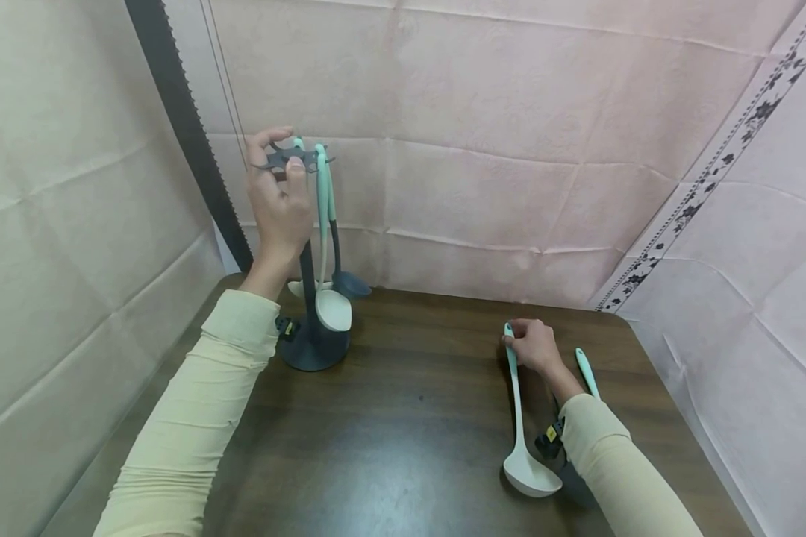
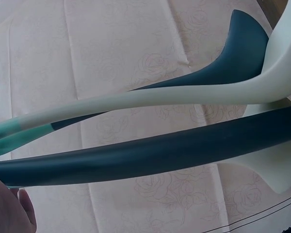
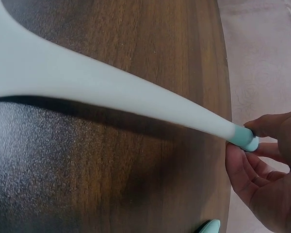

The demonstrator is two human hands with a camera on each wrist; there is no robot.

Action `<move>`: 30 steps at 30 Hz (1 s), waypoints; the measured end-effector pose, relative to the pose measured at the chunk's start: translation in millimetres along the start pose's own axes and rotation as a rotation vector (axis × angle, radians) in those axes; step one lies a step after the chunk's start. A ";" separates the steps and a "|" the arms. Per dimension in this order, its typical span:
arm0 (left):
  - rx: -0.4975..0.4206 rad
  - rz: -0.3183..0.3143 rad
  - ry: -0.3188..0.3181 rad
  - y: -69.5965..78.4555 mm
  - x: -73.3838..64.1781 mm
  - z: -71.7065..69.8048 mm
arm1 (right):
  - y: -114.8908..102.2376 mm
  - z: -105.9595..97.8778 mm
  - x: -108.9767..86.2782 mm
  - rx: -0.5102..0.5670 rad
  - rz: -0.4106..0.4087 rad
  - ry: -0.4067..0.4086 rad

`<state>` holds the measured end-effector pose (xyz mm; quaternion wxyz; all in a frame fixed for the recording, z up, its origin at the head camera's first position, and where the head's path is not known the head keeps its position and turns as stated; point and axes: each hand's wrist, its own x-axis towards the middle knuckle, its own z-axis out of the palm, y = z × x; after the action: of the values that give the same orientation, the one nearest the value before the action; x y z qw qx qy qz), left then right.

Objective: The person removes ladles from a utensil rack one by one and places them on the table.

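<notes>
My left hand [image 1: 278, 205] holds the grey hook rack at the top of a dark utensil stand [image 1: 314, 352], thumb in front and a finger bent over the top. Mint-handled utensils hang from it: a white spoon-like one [image 1: 333, 310], a dark blue one [image 1: 351, 285] and another white one partly hidden behind the post [image 2: 145, 150]. At the right, my right hand [image 1: 536, 344] pinches the mint handle end of a white ladle [image 1: 527, 473] between thumb and fingers. The ladle's bowl is low and nearest me, its handle pointing toward the back edge.
Right of the ladle lies another mint-handled utensil [image 1: 586, 373], mostly hidden behind my right forearm. The brown wooden table [image 1: 403, 403] ends at a pale cloth wall [image 1: 443, 186] behind, with more cloth at both sides.
</notes>
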<state>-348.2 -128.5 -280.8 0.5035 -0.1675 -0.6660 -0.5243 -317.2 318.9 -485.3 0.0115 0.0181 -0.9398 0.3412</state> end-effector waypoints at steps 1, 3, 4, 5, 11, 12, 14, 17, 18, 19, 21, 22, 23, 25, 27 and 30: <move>0.002 -0.002 0.000 -0.1 0.3 0.2 | 0.1 0.2 0.1 -0.001 -0.003 -0.001; 0.006 -0.005 -0.001 0.2 0.2 0.4 | 0.4 0.7 0.4 -0.003 -0.006 -0.001; 0.009 -0.005 -0.001 0.3 0.3 0.5 | 0.8 1.0 0.5 -0.003 -0.007 0.000; 0.011 -0.006 -0.001 0.5 0.2 0.4 | 1.2 1.2 0.6 -0.005 -0.008 -0.002; 0.012 -0.007 0.001 0.9 0.7 0.3 | 4.9 2.5 0.1 -0.003 0.005 -0.015; 0.011 -0.009 0.001 0.9 0.7 0.3 | 5.5 2.8 0.1 -0.001 0.007 -0.017; 0.008 -0.017 0.001 1.6 0.5 0.1 | 6.5 3.6 0.2 0.006 0.013 -0.021; 0.001 -0.036 0.003 3.2 0.2 0.2 | 7.9 4.7 0.4 0.007 0.021 -0.027; -0.005 -0.045 0.004 3.9 0.1 0.2 | 8.3 5.0 0.3 0.005 0.024 -0.029; -0.009 -0.053 0.005 4.5 0.1 0.3 | 8.7 5.1 0.1 0.003 0.028 -0.031; -0.012 -0.062 0.006 5.0 0.0 0.4 | 9.3 5.4 -0.3 0.002 0.032 -0.032; -0.013 -0.063 0.007 5.1 0.1 0.4 | 9.7 5.6 -0.6 0.003 0.033 -0.033; -0.011 -0.059 0.007 4.9 0.1 0.2 | 10.1 5.8 -0.8 0.004 0.034 -0.034; -0.012 -0.059 0.009 4.4 0.4 0.4 | 11.3 6.2 -0.9 0.008 0.037 -0.037; -0.016 -0.061 0.010 4.1 0.4 0.4 | 12.8 6.9 -0.8 0.011 0.039 -0.041; -0.022 -0.063 0.010 4.4 0.4 0.3 | 15.3 8.1 -0.5 0.008 0.041 -0.047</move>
<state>-345.2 -126.6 -278.1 0.4882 -0.1491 -0.6627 -0.5479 -317.5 325.5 -501.3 -0.0175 0.0070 -0.9385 0.3446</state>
